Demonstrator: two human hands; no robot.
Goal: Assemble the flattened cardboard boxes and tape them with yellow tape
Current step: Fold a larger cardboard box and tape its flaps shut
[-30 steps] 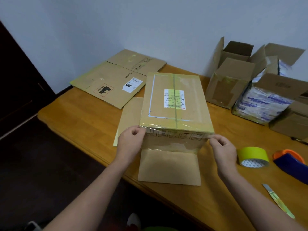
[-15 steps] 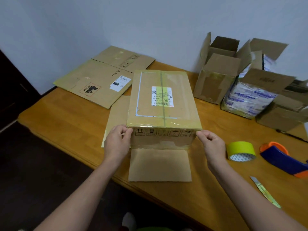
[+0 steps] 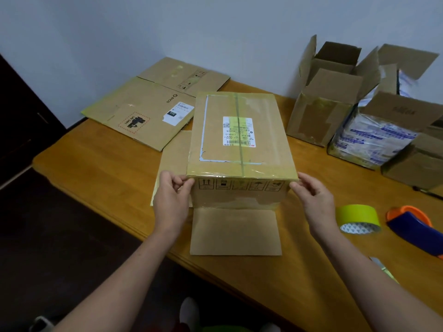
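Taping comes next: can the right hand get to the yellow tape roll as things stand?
Probably yes. The yellow tape roll lies on the table just right of the right hand, nothing between them. It must first release the box corner its fingers pinch.

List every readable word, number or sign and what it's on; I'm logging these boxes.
"PICO": flat cardboard by the wall.
"UN 3481": red dashed label on that cardboard.
"010": white sticker on it.
"022": shipping label atop the taped box; other lines too small.
Handling symbols, up arrows among them: box's front side.
Print on the wrapped pack: blurred.
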